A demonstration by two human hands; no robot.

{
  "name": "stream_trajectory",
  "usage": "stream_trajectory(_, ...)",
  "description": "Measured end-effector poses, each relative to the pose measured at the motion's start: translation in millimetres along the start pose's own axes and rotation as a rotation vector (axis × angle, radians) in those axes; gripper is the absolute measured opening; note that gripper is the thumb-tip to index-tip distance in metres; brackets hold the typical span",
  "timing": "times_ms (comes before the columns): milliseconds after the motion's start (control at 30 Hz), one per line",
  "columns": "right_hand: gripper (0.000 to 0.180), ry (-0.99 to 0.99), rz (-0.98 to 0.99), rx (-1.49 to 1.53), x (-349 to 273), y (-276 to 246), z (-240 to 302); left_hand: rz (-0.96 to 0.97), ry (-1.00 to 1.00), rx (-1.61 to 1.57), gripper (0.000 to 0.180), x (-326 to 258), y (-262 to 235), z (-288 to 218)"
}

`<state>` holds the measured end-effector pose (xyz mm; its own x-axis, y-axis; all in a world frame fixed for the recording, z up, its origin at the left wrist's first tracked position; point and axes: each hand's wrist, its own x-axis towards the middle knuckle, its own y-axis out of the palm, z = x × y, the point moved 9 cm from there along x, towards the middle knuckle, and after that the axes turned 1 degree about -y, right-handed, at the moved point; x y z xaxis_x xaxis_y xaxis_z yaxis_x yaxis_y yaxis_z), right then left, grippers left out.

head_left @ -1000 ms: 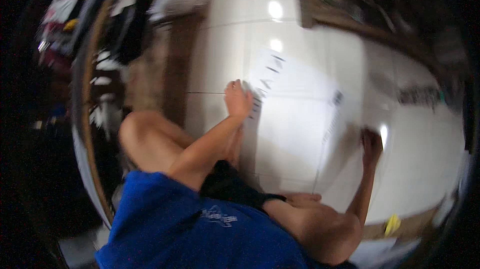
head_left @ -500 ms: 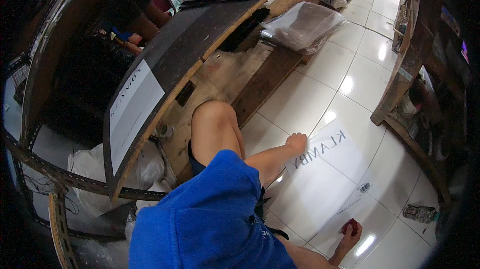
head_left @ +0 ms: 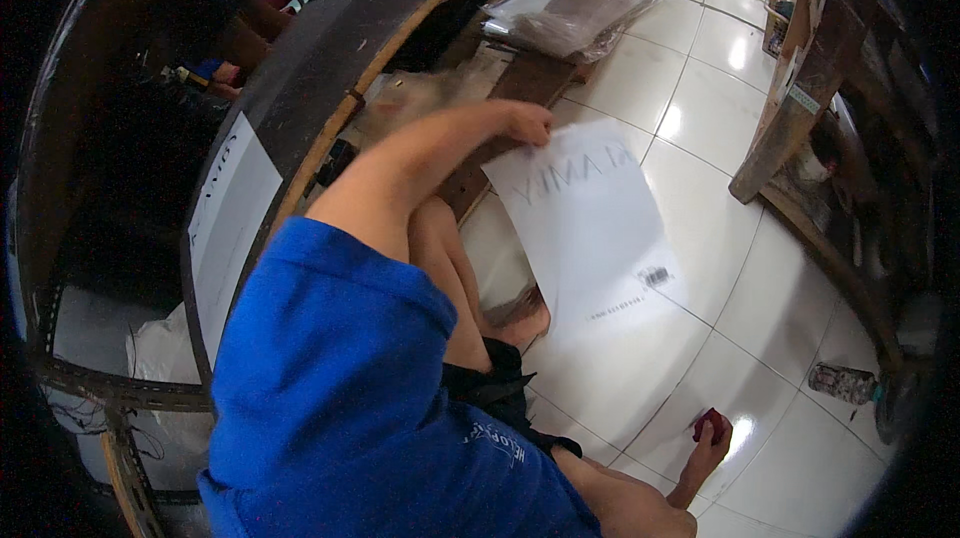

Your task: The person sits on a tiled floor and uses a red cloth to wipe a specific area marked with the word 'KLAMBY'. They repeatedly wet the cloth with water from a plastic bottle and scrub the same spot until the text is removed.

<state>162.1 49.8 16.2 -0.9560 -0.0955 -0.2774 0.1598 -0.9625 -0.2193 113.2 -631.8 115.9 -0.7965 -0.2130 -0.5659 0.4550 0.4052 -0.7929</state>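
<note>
My left hand [head_left: 530, 124] is closed on the top edge of a whitish, see-through plastic bag [head_left: 590, 228] with dark print and a barcode. The bag hangs tilted above the floor tiles, slightly blurred. Lower right, close to the floor, my right hand [head_left: 708, 445] is closed round a small dark red object [head_left: 711, 424] whose kind I cannot make out. My bare foot [head_left: 525, 323] rests on the tiles beside the bag's lower left side.
A dark-topped table [head_left: 330, 33] runs along my left, with a printed white sheet [head_left: 235, 208] on it. Clear plastic-wrapped packs [head_left: 575, 3] lie on a low wooden board. Wooden furniture [head_left: 790, 128] stands at right, near a jar [head_left: 842, 381] lying on the tiles.
My left hand has lifted the plastic bag off the floor, bringing it up and to the left. My right hand stays low with the red object.
</note>
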Motion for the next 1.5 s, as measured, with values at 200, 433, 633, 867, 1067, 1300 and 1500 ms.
stream_trajectory(200, 0.018, 0.078, 0.005, -0.037, -2, 20, 9, -0.478, -0.244, -0.496, 0.022, -61, 12, 165)
stream_trajectory(433, 0.016, 0.054, 0.062, -0.051, 7, 17, 2, -0.815, -0.667, -0.835, 0.010, -197, 176, 258)
stream_trajectory(633, 0.017, 0.001, 0.140, -0.086, 21, 40, 23, -1.117, -0.875, -0.736, 0.015, -306, 187, 309)
stream_trajectory(867, 0.017, 0.004, 0.181, -0.026, 35, 62, 25, -1.256, -0.879, -0.301, 0.025, -324, 216, 268)
stream_trajectory(1067, 0.021, 0.026, 0.305, -0.032, 34, 89, 23, -0.934, -0.414, -0.638, 0.026, -294, 154, 66)
stream_trajectory(1300, 0.018, -0.035, 0.313, -0.091, 40, 85, 44, -1.247, 0.192, 0.162, 0.038, -439, -53, -127)
stream_trajectory(1500, 0.018, -0.109, 0.327, -0.079, 39, 95, 55, -1.081, -0.614, 0.272, 0.045, -509, -61, -29)
